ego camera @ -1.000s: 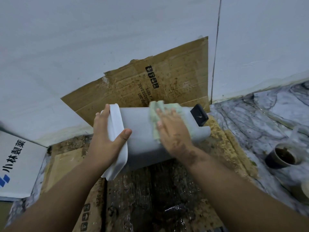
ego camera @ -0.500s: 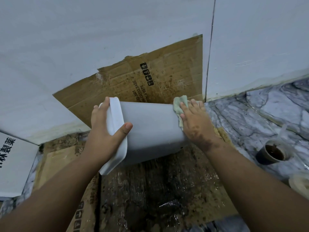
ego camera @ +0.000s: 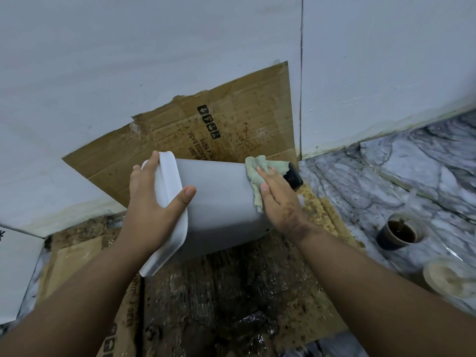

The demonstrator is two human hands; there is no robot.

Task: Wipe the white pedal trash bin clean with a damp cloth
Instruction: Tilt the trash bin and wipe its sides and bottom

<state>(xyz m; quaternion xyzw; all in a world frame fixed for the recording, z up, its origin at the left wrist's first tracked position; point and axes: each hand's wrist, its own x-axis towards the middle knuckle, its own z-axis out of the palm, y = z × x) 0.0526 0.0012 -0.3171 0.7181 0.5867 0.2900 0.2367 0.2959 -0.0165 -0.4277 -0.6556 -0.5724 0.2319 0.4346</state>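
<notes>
The white pedal trash bin (ego camera: 219, 202) lies on its side on stained cardboard, lid end to the left, black pedal (ego camera: 293, 177) at the right end. My left hand (ego camera: 152, 202) grips the lid rim, thumb across the bin's body. A pale green cloth (ego camera: 257, 171) is pressed flat against the bin's right end under my right hand (ego camera: 279, 199), fingers spread over it. Part of the cloth is hidden beneath the palm.
Dirty cardboard (ego camera: 231, 292) covers the floor; another sheet (ego camera: 231, 130) leans on the white wall. On the marble floor at right stand a dark cup (ego camera: 399, 231) of brown liquid and a pale lidded container (ego camera: 449, 278). A white box (ego camera: 15, 271) sits at left.
My right hand slid the cloth from the bin's middle to its pedal end. The left hand kept its grip on the lid; the black pedal shows again.
</notes>
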